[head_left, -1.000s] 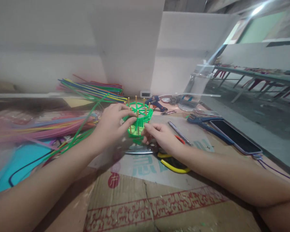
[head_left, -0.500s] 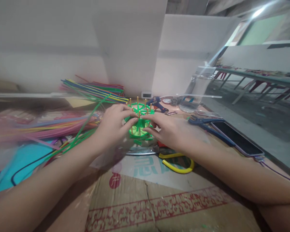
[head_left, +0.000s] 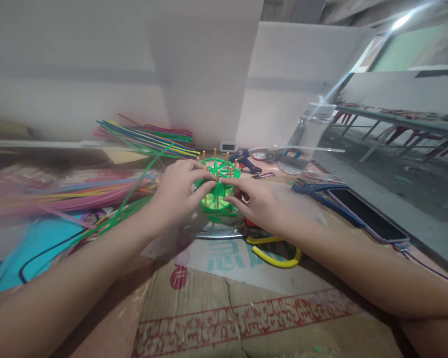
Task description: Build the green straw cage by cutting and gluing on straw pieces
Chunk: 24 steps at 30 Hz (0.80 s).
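Observation:
A round green frame [head_left: 219, 205] with upright wooden sticks and green strips woven on it stands at the centre. From the left, my left hand [head_left: 184, 188] pinches green strip at the front stick with thumb and forefinger. My right hand [head_left: 254, 198] meets it from the other side, its thumb and forefinger closed on the green strip around the same stick. The fingertips of both hands nearly touch. Just in front lie scissors with yellow handles [head_left: 278, 262], their blades pointing left.
Bundles of coloured pipe cleaners [head_left: 149, 136] and plastic-wrapped pink ones [head_left: 97, 199] lie left. Behind are a glue gun [head_left: 249, 162] and a small white display [head_left: 228, 146]. Blue pliers [head_left: 328, 199], a phone [head_left: 368, 214] and a clear bottle [head_left: 309, 134] are at the right.
The whole view has shifted slightly, so things appear a little farther right. Both hands remain at the front stick with almost the same grip.

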Each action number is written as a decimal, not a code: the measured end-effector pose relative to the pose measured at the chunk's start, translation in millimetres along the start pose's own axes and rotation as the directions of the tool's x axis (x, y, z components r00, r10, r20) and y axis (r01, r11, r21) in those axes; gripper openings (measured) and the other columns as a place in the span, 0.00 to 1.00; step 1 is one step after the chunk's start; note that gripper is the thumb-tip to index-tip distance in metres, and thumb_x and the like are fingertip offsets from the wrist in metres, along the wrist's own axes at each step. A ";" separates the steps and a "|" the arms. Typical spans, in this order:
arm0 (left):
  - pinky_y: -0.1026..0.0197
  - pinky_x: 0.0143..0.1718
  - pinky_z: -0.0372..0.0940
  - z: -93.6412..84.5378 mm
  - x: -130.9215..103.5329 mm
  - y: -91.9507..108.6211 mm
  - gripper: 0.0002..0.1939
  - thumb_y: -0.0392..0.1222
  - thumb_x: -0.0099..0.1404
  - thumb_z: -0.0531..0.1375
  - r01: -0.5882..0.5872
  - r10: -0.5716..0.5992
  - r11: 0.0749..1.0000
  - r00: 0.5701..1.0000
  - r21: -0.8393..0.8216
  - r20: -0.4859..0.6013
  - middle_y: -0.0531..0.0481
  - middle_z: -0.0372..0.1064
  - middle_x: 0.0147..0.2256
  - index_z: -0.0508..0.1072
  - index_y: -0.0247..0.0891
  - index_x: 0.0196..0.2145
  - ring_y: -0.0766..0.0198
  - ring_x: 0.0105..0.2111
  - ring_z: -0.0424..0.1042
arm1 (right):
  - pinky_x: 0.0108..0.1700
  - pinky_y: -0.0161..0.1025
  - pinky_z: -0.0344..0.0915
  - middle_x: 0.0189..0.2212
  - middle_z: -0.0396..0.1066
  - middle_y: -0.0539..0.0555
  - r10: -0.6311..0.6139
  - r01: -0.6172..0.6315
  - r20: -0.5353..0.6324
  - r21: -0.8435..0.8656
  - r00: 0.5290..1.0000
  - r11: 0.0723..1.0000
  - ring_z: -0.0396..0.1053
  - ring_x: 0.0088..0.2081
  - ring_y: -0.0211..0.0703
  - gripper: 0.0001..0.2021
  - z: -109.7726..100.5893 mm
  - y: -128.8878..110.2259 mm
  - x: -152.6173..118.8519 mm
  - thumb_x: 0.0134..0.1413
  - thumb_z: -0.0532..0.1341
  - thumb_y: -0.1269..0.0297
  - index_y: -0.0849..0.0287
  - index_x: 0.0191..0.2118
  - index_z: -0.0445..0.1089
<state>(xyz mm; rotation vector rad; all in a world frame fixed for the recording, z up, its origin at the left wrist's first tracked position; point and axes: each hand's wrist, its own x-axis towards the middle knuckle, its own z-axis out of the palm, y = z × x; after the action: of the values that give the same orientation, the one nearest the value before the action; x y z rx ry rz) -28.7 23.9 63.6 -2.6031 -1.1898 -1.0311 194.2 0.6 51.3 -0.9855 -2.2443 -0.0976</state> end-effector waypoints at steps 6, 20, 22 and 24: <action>0.47 0.52 0.62 -0.3 0.3 -0.1 0.12 0.46 0.70 0.58 0.005 -0.005 1.000 1.000 0.001 0.001 0.44 0.73 0.43 0.80 0.41 0.41 0.52 0.47 0.70 | 0.38 0.38 0.66 0.33 0.78 0.54 0.086 -0.082 0.069 -0.066 0.994 0.994 0.73 0.33 0.42 0.18 -15.6 -12.5 1.8 0.64 0.62 0.63 0.60 0.57 0.71; 0.48 0.53 0.61 -2.8 2.2 -4.8 0.12 0.48 0.70 0.58 0.017 -0.015 0.998 1.000 -0.054 0.021 0.46 0.74 0.44 0.80 0.43 0.41 0.54 0.48 0.70 | 0.30 0.36 0.57 0.21 0.65 0.48 0.234 -0.227 -0.009 0.219 0.972 0.949 0.62 0.25 0.38 0.17 -10.2 21.6 -3.7 0.64 0.57 0.56 0.58 0.25 0.66; 0.48 0.52 0.62 -2.7 3.2 -7.9 0.11 0.46 0.69 0.59 0.003 -0.002 0.997 1.000 -0.074 0.019 0.46 0.75 0.43 0.80 0.42 0.41 0.54 0.48 0.71 | 0.31 0.36 0.58 0.23 0.67 0.49 0.170 -0.193 0.135 0.182 0.976 0.964 0.63 0.27 0.38 0.15 -19.6 32.2 -0.5 0.64 0.58 0.58 0.59 0.28 0.68; 0.48 0.52 0.62 -2.9 4.1 -10.7 0.10 0.45 0.69 0.59 -0.005 0.006 0.996 1.000 -0.091 0.015 0.46 0.76 0.44 0.80 0.41 0.42 0.54 0.48 0.72 | 0.33 0.36 0.59 0.28 0.72 0.50 0.124 -0.177 0.331 0.137 0.936 0.975 0.67 0.30 0.39 0.10 -28.3 40.2 -0.7 0.64 0.58 0.60 0.60 0.35 0.72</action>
<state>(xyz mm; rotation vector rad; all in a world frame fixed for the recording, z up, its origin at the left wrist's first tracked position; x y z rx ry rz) -35.8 32.8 66.4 -2.6860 -1.1648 -1.0910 237.3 19.7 65.0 -1.1448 -2.4081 0.3348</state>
